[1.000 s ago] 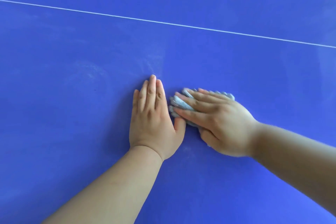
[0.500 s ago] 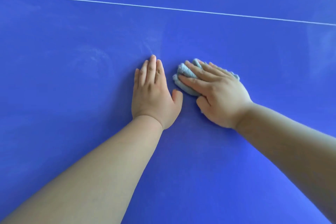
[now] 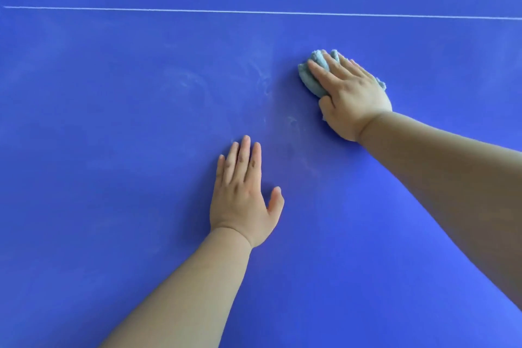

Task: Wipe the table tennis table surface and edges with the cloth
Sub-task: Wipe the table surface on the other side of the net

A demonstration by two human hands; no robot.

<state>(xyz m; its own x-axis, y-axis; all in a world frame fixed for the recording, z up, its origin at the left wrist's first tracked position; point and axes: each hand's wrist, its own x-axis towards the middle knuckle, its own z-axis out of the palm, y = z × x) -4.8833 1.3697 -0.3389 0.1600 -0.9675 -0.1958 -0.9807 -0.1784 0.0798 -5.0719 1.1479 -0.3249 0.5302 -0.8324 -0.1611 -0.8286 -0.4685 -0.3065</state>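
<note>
The wide, flat blue table tennis table surface (image 3: 113,234) fills the whole view and none of its edges is visible, so I judge that much of the task is not yet done. The main risk is uneven cleaning. The pale chalky smears (image 3: 262,76) lie at about 9 o'clock from the cloth, and a stroke that goes toward 12 o'clock would pass beside them and leave them. A dry or already dusty cloth could also only push the dust around in curves.

The right hand (image 3: 353,96) is reached far out, at about 1 o'clock from the left hand (image 3: 243,200). With such a stretch the pressure may become weak, or the body weight may fall on the left palm and put a new print there. The right hand is not clenched. Its fingers lie almost straight over the bunched, light blue-grey terry cloth (image 3: 310,76) and press it down on the table. The left hand is released, flat on the bare blue, fingers together and thumb apart, well apart from the cloth.

The cloth is crumpled into a small lump – it could roll or slip out from under the fingers, because nothing closes around it.

As for materials, the table looks hard, smooth and matte, with a soft shine at 5 o'clock. The thin white line (image 3: 254,11) crosses it from 9 to 3 o'clock on the far side – painted, straight, very narrow. The cloth looks soft and looped, with fuzzy borders. The smears are faint, powdery arcs.
</note>
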